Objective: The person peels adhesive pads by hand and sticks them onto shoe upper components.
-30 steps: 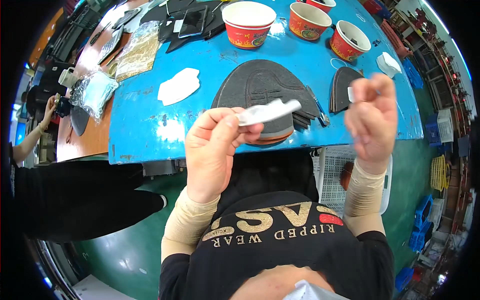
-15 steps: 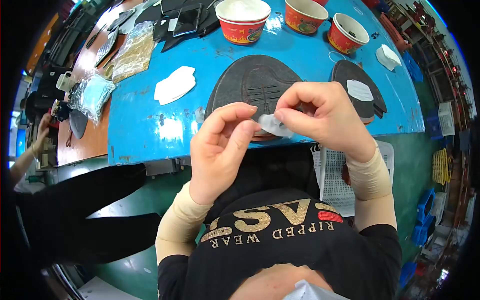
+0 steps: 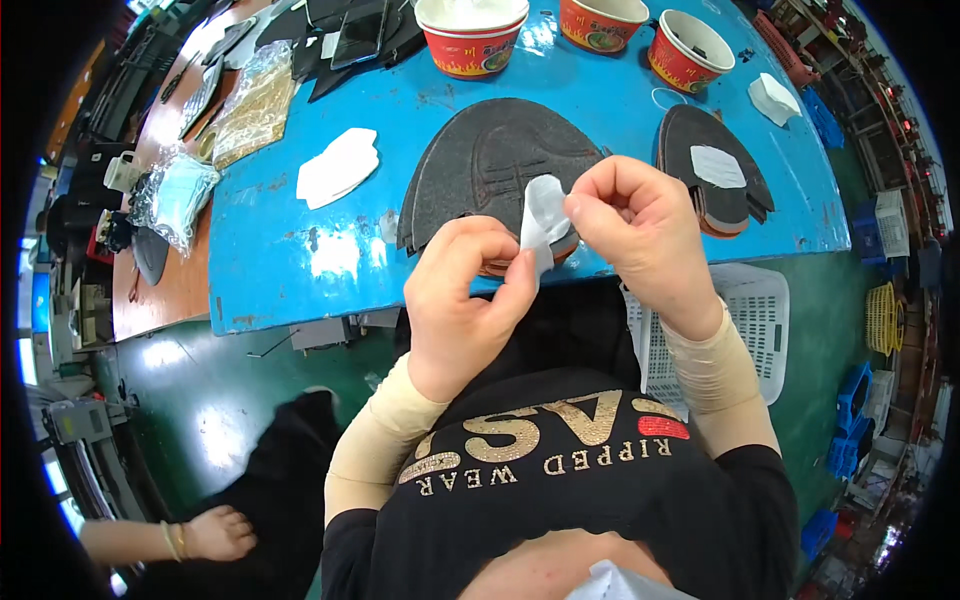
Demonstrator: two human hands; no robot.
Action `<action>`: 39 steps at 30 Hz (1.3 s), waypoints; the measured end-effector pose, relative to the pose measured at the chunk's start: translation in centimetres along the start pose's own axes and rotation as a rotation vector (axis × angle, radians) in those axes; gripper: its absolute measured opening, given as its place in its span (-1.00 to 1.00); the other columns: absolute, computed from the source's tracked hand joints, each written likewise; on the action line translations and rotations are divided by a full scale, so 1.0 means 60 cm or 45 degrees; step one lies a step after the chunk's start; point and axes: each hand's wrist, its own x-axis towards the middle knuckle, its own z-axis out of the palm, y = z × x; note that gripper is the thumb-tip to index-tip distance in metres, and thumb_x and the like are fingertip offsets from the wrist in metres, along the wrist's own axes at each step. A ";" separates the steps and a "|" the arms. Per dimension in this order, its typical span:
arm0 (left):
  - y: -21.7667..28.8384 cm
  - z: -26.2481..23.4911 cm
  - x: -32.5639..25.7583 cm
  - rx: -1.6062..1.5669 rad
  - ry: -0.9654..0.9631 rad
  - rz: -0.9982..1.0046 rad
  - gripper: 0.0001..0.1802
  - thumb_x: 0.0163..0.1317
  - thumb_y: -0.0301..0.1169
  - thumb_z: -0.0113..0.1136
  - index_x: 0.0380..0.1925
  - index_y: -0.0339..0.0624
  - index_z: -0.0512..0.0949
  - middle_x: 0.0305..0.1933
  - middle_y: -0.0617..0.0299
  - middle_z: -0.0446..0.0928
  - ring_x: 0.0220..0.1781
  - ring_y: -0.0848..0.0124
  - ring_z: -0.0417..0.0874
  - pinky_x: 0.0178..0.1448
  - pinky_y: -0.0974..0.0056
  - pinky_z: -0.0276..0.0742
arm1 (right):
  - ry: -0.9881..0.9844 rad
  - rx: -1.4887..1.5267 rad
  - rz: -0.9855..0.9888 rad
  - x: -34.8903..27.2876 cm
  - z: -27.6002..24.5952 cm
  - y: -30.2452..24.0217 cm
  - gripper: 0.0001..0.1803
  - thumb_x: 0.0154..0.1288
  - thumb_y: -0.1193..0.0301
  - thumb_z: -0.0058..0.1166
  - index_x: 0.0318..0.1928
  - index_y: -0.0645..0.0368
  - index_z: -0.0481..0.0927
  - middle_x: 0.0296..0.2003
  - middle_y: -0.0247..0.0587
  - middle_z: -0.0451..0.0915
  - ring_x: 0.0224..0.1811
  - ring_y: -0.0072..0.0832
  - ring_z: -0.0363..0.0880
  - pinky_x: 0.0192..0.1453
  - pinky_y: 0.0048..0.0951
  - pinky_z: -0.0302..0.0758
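Both hands pinch one small white patch (image 3: 543, 215) in front of my chest, above the near edge of the blue table (image 3: 280, 270). My left hand (image 3: 462, 300) grips its lower part between thumb and fingers. My right hand (image 3: 640, 230) holds its upper edge with the fingertips. Just behind the patch lies a stack of dark, rounded shoe-upper pieces (image 3: 490, 165). A second dark stack (image 3: 715, 185) with a white patch stuck on top sits to the right.
Three red paper bowls (image 3: 470, 35) stand along the table's far edge. A pile of white patches (image 3: 337, 167) lies at the left, another white piece (image 3: 775, 97) at far right. A white plastic basket (image 3: 745, 330) sits below the table. Another person's hand (image 3: 215, 533) shows at lower left.
My right hand came in from the right side and joined the left on the white patch. The patch now stands more upright between both hands.
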 end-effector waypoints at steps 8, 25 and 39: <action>-0.001 -0.014 -0.002 -0.950 -0.060 -0.784 -0.91 0.10 -0.68 0.06 -0.37 -0.33 0.44 -0.27 0.13 0.46 -0.28 0.44 0.45 -0.13 0.36 0.37 | -0.016 0.275 0.232 -0.006 -0.023 0.013 -0.92 0.16 0.49 0.07 -0.38 0.26 0.50 -0.54 -0.47 0.49 -0.55 -0.80 0.38 -0.51 -0.74 0.35; 0.002 -0.014 0.017 -0.157 -0.330 -0.258 -0.89 0.01 -0.54 0.22 -0.53 -0.28 0.45 -0.53 0.19 0.43 -0.52 0.37 0.48 -0.45 0.31 0.40 | -0.140 0.030 0.161 -0.018 -0.004 -0.007 -0.93 0.12 0.52 0.08 -0.43 0.28 0.52 -0.55 -0.44 0.49 -0.54 -0.83 0.36 -0.52 -0.76 0.30; 0.021 -0.030 0.018 -0.637 -0.276 -0.618 -0.83 0.13 -0.63 0.09 -0.40 -0.21 0.30 -0.42 0.33 0.42 -0.38 0.64 0.48 -0.29 0.51 0.46 | -0.042 0.369 0.056 -0.019 -0.007 0.026 -0.75 0.21 0.27 0.11 -0.38 0.21 0.47 -0.51 -0.46 0.44 -0.62 -0.83 0.28 -0.58 -0.74 0.23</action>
